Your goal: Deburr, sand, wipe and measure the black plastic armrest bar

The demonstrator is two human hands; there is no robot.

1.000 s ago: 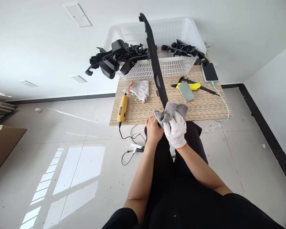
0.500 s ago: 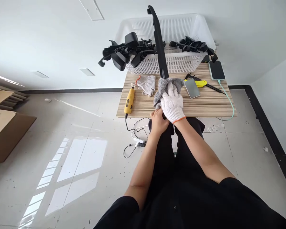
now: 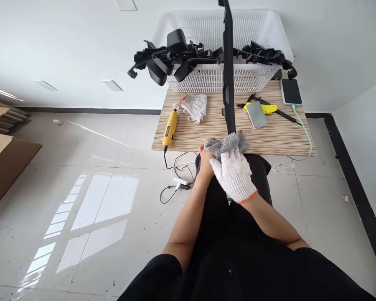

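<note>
long black trim strip, gripped at its near end

we are holding a long, narrow black plastic trim strip point(image 3: 228, 75) upright over the striped wooden table point(image 3: 278, 138), its far end rising past the white slatted plastic basket point(image 3: 207, 79). our bare left hand point(image 3: 206, 164) is closing around its bottom end, partly hidden. our right hand point(image 3: 233, 171), in a white knit glove, is wrapping a soft grey cloth point(image 3: 226, 143) around the strip. it is looking light and stiff but whippy, smooth enough to slip; we judge the low grip steadiest.
</note>
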